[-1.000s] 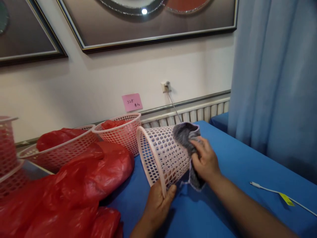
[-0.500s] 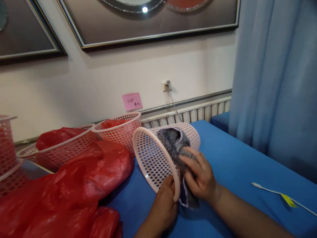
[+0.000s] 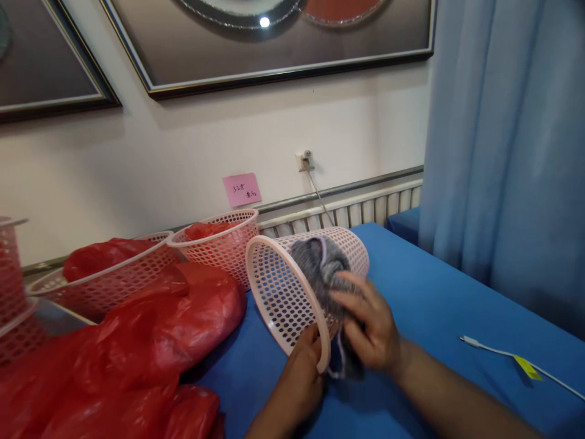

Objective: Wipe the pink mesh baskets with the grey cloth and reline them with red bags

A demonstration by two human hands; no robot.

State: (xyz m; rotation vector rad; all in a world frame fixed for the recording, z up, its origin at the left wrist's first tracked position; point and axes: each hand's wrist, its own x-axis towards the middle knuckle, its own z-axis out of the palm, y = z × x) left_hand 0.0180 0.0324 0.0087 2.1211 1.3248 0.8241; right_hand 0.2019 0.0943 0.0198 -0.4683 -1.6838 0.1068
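A pink perforated plastic basket (image 3: pixel 274 292) lies on its side on the blue table, its wide mouth facing me and to the left. My left hand (image 3: pixel 304 378) is closed on the lower part of its rim. Against the basket's outer wall my right hand (image 3: pixel 372 320) presses a grey cloth (image 3: pixel 320 268) with a pale purple edge. The fingers of that hand are bent over the cloth and a little blurred. Part of the cloth hangs below the hand, down to the table.
Crumpled red plastic bags (image 3: pixel 150 341) spread over the left side. Behind them stand more pink baskets (image 3: pixel 219 244) with red bags inside. A white cable (image 3: pixel 498 352) with a yellow tag lies on the blue table (image 3: pixel 425 292) at right. A radiator (image 3: pixel 356 213) runs along the wall.
The right hand and the grey cloth have shifted slightly against the basket's side, and the cloth's folds differ. My left hand keeps its hold on the rim. The view has moved a little.
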